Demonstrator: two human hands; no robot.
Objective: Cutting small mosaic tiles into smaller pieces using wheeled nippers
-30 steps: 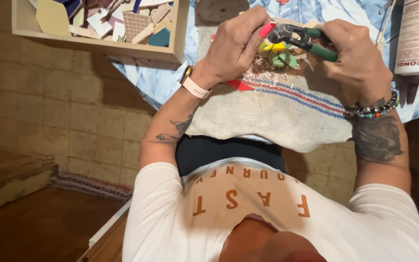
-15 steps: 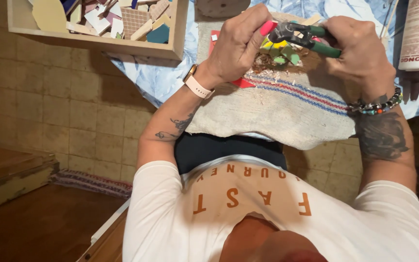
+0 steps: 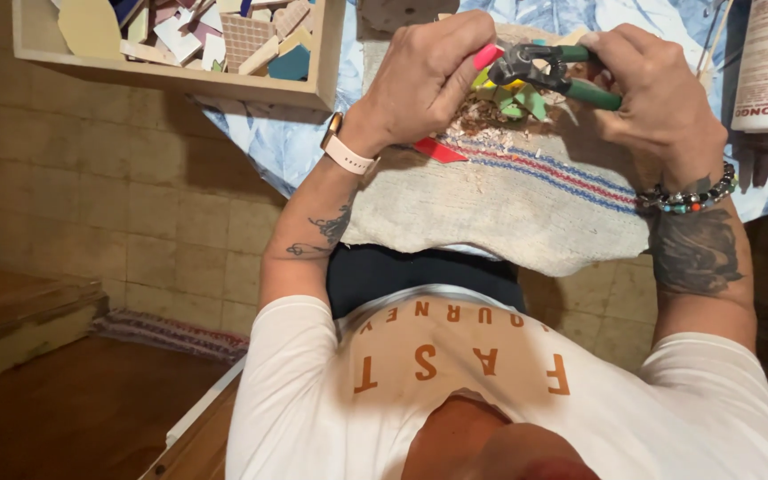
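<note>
Head view, looking straight down: right hand is closed round the green-handled nippers, left hand pinches a small pink tile piece right at the tool's jaws. Both sit over a striped cloth on the desk, with colourful tile bits under them. Wooden box of tile scraps is far left.

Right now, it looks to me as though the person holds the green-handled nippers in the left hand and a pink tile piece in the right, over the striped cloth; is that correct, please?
Not quite: the hands are swapped. The head view shows the green-handled nippers in the right hand and the pink tile piece in the left hand, over the striped cloth.
</note>
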